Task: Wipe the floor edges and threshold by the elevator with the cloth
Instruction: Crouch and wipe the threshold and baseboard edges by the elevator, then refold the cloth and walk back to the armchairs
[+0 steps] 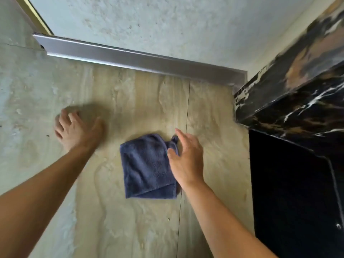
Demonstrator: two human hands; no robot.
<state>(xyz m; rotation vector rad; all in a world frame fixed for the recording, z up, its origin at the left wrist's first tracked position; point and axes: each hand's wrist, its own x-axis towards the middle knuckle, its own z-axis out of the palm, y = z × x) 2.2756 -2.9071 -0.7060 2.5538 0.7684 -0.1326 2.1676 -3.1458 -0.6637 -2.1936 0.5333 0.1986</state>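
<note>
A folded dark blue cloth [147, 166] lies flat on the beige stone-look floor [130, 220]. My right hand [186, 159] hovers at the cloth's right edge with fingers spread, the thumb touching the fabric, nothing gripped. My left hand [78, 129] rests palm down on the floor to the left of the cloth, fingers spread. A brushed metal skirting strip [141, 60] runs along the floor edge at the base of the wall beyond both hands.
A pale plaster wall [167, 21] rises behind the strip. At the right stands a black marble frame [290, 101] with white veins, and a dark panel [290, 192] below it. A thin floor joint [186, 127] runs past the cloth's right side.
</note>
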